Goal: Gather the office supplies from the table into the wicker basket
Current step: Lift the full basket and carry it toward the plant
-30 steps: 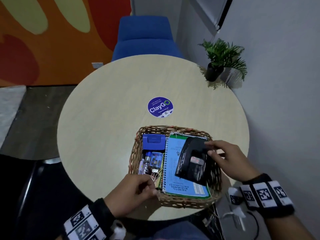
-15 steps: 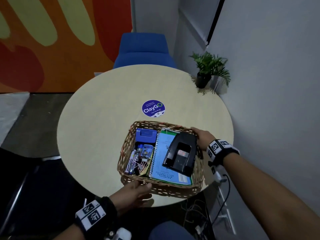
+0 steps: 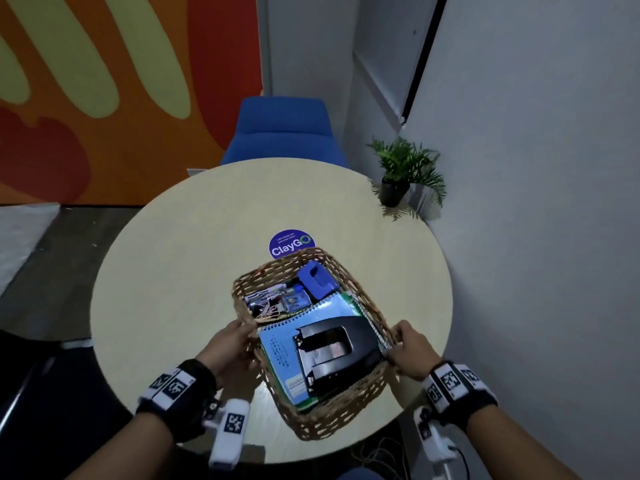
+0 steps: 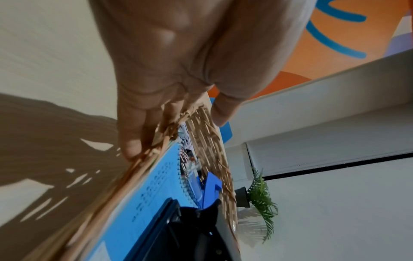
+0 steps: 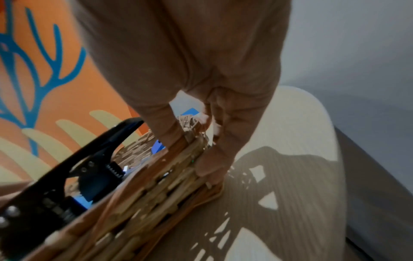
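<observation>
Left hand [image 3: 231, 348] and right hand [image 3: 410, 348] each pinch opposite rims of the wicker basket [image 3: 332, 415], thumbs inside, fingers outside. Basket sits tilted over the near table [image 3: 166, 278] edge. Inside: black hole punch [image 3: 332, 351] on blue notebook [image 3: 280, 344], then blue stapler [image 3: 317, 277].

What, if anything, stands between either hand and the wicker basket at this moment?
Nothing visible does. The left hand grips the wicker basket at its left rim, and the right hand grips its right rim; both touch the weave directly.
</observation>
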`<action>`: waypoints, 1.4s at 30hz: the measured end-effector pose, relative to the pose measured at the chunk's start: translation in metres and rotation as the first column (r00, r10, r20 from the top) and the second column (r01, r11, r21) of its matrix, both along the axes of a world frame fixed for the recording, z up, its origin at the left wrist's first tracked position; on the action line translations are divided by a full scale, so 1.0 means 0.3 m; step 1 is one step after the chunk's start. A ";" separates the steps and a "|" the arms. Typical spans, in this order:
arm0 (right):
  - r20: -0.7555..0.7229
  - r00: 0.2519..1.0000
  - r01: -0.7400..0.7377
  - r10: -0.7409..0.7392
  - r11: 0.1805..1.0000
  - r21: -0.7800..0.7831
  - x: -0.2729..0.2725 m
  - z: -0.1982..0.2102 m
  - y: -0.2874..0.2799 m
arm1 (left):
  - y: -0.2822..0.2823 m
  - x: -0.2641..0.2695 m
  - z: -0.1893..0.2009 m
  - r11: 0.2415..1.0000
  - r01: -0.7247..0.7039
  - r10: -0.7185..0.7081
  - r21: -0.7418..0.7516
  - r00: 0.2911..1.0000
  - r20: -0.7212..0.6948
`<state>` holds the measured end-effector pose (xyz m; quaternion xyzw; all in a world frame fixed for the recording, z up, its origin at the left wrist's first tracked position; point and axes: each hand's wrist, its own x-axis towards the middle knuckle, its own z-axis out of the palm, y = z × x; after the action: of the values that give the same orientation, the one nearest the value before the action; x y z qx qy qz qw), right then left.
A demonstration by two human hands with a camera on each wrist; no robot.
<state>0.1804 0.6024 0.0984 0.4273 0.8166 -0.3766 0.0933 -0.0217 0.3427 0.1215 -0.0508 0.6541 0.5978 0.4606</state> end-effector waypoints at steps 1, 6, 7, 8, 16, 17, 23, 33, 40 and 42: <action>-0.023 0.999 0.042 -0.043 0.997 -0.060 0.020 -0.012 -0.008 | 0.021 -0.022 -0.004 1.000 -0.023 0.023 0.005 1.000 -0.009; -0.090 0.990 0.070 -0.105 0.940 -0.333 0.050 -0.012 -0.019 | 0.073 -0.046 -0.013 0.998 -0.023 0.021 -0.055 0.999 -0.029; -0.098 0.989 0.068 -0.114 0.920 -0.385 0.044 0.000 -0.015 | 0.064 -0.033 -0.025 0.997 -0.005 0.004 -0.077 1.000 -0.013; -0.110 0.984 0.079 -0.139 0.897 -0.436 0.036 0.008 -0.009 | 0.050 -0.016 -0.046 0.996 0.028 -0.026 -0.086 0.999 0.022; -0.047 0.945 0.224 -0.324 0.744 -0.629 0.017 -0.062 -0.002 | 0.002 0.150 -0.154 0.978 0.206 -0.204 0.004 0.964 0.172; -0.045 0.937 0.243 -0.348 0.738 -0.630 0.015 -0.069 -0.003 | 0.005 0.151 -0.154 0.977 0.211 -0.208 -0.003 0.963 0.171; -0.076 0.912 0.233 -0.402 0.663 -0.711 0.006 -0.035 0.016 | 0.030 0.123 -0.137 0.973 0.228 -0.222 -0.044 0.969 0.105; -0.154 0.869 0.249 -0.471 0.682 -0.687 -0.068 0.115 0.248 | 0.318 -0.023 0.003 0.956 0.293 -0.293 0.024 0.956 0.007; -0.137 0.771 0.400 -0.622 0.641 -0.655 -0.077 0.140 0.507 | 0.675 -0.120 0.035 0.907 0.417 -0.420 -0.053 0.902 -0.098; -0.139 0.738 0.448 -0.660 0.634 -0.631 -0.076 0.119 0.565 | 0.775 -0.140 0.022 0.887 0.454 -0.461 -0.087 0.880 -0.114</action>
<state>0.1577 0.7720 0.1340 0.5383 0.4962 -0.6786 -0.0589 -0.0637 0.5751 0.1280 0.1313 0.6934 0.4551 0.5430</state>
